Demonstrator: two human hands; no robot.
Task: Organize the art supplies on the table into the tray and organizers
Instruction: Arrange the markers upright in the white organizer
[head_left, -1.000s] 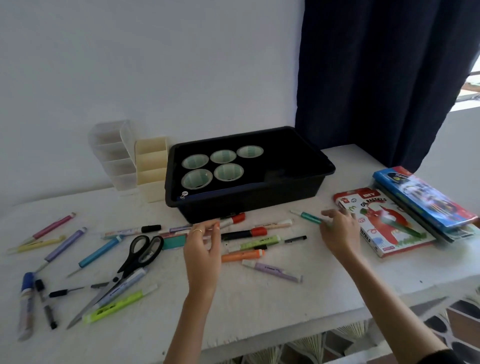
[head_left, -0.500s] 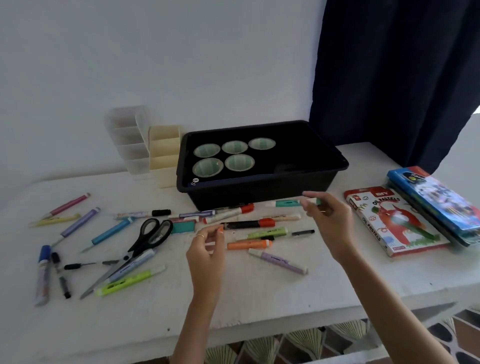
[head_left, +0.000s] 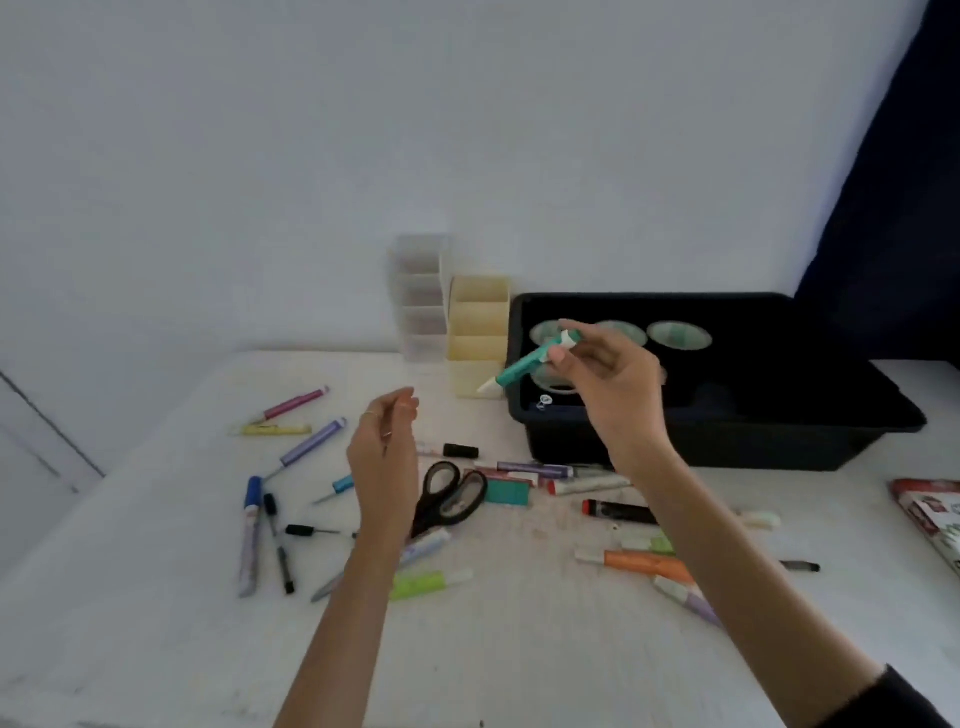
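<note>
The right hand (head_left: 609, 382) pinches the teal marker (head_left: 520, 367) by one end near the cream organizer (head_left: 478, 319) — so thin a grip may let it slip — left hand (head_left: 387, 453) slack, empty.

Location type: most likely a room in a home, set up as an art and craft station.

Indicators:
- A white table (head_left: 156, 597) stands against a plain white wall (head_left: 363, 130).
- A dark navy curtain (head_left: 909, 208) hangs at the right edge.
- Loose markers (head_left: 311, 441) and scissors (head_left: 447, 493) lie scattered on the tabletop.
- A black tray (head_left: 779, 431), a cream compartment organizer (head_left: 478, 332) and a clear compartment organizer (head_left: 421, 301) stand along the wall.
- A printed box (head_left: 930, 514), blurred, lies at the right.
</note>
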